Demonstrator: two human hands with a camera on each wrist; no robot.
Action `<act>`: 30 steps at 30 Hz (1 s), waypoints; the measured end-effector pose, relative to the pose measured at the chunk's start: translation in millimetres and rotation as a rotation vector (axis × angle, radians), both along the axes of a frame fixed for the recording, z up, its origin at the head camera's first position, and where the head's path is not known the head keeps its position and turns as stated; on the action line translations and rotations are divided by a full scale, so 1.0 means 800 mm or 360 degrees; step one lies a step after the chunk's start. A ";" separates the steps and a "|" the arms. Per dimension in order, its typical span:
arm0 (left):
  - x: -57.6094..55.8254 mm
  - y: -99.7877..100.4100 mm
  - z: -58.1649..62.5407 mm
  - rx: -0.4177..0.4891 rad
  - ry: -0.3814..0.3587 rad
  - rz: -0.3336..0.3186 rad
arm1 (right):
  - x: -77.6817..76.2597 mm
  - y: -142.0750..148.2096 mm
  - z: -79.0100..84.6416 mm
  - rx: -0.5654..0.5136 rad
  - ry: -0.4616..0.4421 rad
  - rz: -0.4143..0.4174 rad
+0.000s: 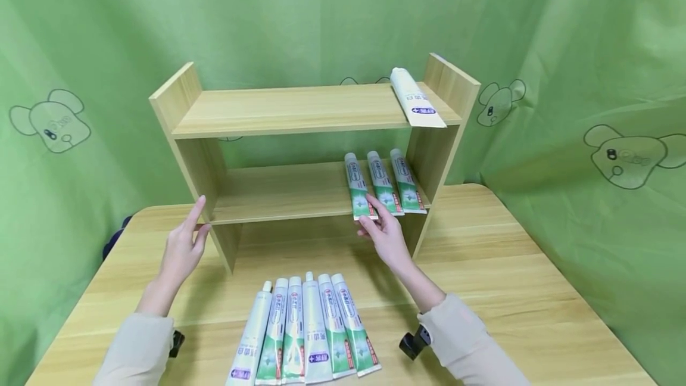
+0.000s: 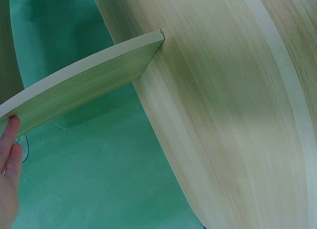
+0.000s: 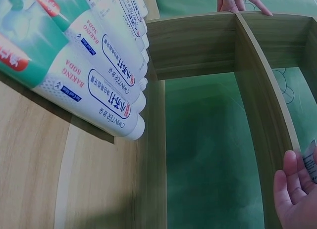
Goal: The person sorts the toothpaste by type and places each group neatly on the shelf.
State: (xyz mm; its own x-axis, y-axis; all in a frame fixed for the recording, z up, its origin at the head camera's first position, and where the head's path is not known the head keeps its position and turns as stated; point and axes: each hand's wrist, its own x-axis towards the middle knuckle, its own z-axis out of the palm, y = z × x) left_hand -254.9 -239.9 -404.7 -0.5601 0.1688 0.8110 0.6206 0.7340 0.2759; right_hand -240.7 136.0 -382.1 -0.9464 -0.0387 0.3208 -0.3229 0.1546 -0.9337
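A small two-tier wooden shelf [image 1: 278,191] stands on the table. My right hand [image 1: 383,236] is at its middle board, pinching the lower end of a green and white toothpaste tube [image 1: 356,183]. Two similar tubes [image 1: 382,182] lie to the right of that one on the same board. At the shelf's left side, my left hand [image 1: 181,249] touches the front edge with its index finger straight; the left wrist view shows only its fingertips [image 2: 14,125] against a board. Several toothpaste tubes [image 1: 293,320] lie in a row on the table between my arms.
One white toothpaste tube [image 1: 415,100] lies on the top board at the right, its flat end over the front edge. Upright side panels [image 1: 452,88] bound the shelf. Green curtains [image 1: 579,76] hang behind and beside the wooden table [image 1: 514,290].
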 end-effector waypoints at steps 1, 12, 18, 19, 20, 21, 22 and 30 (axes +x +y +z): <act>0.000 0.000 0.000 0.0001 -0.0007 0.0001 | 0.000 0.000 0.000 -0.0006 -0.0004 0.0000; 0.001 0.000 0.000 0.0003 -0.0025 0.0002 | -0.002 0.001 0.000 -0.0013 -0.0020 0.0011; -0.002 0.001 0.002 -0.0006 0.0019 -0.0016 | 0.000 0.003 0.003 -0.0064 -0.0033 0.0044; -0.002 0.001 0.002 -0.0004 0.0017 -0.0014 | 0.001 0.004 0.004 -0.0075 -0.0028 0.0051; -0.002 0.001 0.003 -0.0002 0.0011 -0.0010 | 0.002 0.005 0.004 -0.0087 -0.0024 0.0058; -0.001 0.001 0.003 0.0002 0.0006 -0.0007 | 0.003 0.005 0.005 -0.0097 -0.0015 0.0062; -0.001 0.001 0.002 0.0005 0.0003 -0.0004 | 0.004 0.006 0.005 -0.0108 -0.0010 0.0065; 0.000 0.001 0.001 0.0010 -0.0007 0.0005 | 0.015 0.014 0.002 -0.0075 0.0073 0.0110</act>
State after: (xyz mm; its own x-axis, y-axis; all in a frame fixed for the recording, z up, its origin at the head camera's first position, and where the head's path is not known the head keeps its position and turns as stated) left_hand -254.6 -238.7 -404.1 -0.5642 0.1621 0.8095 0.6172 0.7341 0.2832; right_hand -228.9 146.9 -380.7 -0.9262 -0.0871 0.3669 -0.3739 0.0870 -0.9234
